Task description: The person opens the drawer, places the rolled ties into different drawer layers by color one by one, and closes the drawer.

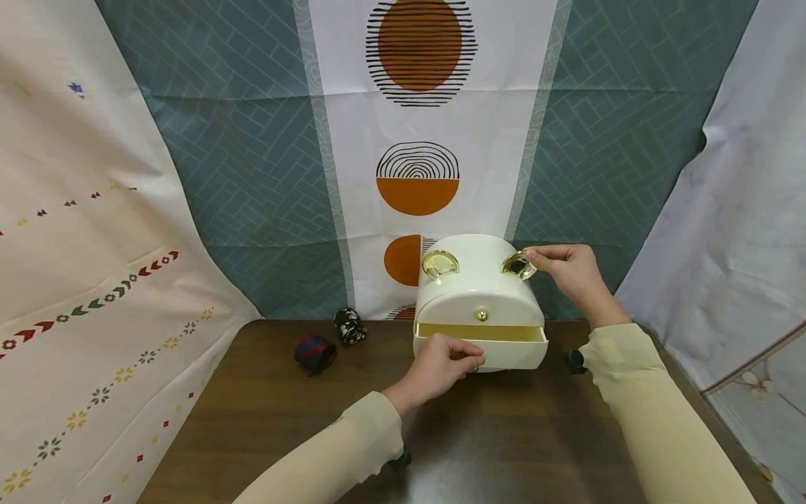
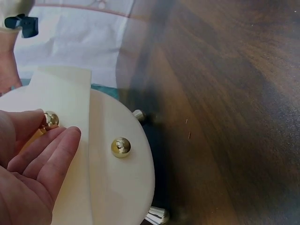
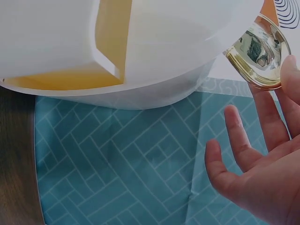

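Observation:
A white rounded drawer box (image 1: pixel 472 280) with two shiny gold ears on top stands at the back of the table. Its middle drawer (image 1: pixel 519 355) is pulled partway out, and a pale yellow inside shows. My left hand (image 1: pixel 434 372) pinches the round gold knob (image 2: pixel 51 118) of that drawer between thumb and fingers. Up at the right, my right hand (image 1: pixel 571 276) pinches the outer rim of the right gold ear (image 3: pixel 262 54), with its other fingers spread. The upper knob (image 1: pixel 481 315) and the lower knob (image 2: pixel 121 147) are untouched.
Left of the box, a rolled dark red and blue striped necktie (image 1: pixel 315 354) lies beside a rolled black patterned one (image 1: pixel 349 326). A patterned cloth (image 1: pixel 418 126) hangs right behind the box. Pale cloths flank the brown wooden table (image 1: pixel 264 420) on both sides.

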`<state>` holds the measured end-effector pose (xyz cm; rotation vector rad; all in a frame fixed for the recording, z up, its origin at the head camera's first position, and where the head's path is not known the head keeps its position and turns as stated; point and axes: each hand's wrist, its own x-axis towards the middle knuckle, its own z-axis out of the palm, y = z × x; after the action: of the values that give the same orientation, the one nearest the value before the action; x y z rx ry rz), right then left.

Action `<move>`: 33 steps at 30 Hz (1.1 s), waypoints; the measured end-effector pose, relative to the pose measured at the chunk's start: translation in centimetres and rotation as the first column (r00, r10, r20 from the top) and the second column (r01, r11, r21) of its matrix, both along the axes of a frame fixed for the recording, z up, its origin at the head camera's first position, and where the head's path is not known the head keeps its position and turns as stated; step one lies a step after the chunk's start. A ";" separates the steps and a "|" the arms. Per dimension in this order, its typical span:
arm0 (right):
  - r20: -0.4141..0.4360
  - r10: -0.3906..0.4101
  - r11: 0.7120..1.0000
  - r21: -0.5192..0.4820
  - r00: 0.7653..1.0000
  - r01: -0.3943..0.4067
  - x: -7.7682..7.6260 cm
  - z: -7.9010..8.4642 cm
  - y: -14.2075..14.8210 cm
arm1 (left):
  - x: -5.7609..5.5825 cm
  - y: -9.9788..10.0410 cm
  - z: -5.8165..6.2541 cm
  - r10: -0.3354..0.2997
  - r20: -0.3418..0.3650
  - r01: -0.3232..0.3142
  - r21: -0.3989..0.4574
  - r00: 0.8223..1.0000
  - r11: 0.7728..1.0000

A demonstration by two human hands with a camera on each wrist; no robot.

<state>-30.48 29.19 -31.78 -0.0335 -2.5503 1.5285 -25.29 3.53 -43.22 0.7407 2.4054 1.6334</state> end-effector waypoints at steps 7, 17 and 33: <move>0.001 -0.004 1.000 0.011 1.000 0.004 0.0 -0.2 0.0 | 0.4 -0.1 -0.1 -0.005 0.003 0.005 -0.002 1.000 1.000; -0.013 -0.004 1.000 0.012 1.000 0.004 0.0 -0.2 -0.1 | 0.8 -0.3 -0.2 -0.019 -0.006 0.019 -0.001 1.000 1.000; -0.048 -0.002 1.000 0.015 0.999 0.002 0.1 -0.3 -0.1 | 1.7 -0.3 -0.4 -0.012 -0.013 0.012 -0.008 1.000 1.000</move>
<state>-30.40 29.05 -32.13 0.0026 -2.5235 1.4908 -23.63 3.26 -43.61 0.7658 2.4103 1.6191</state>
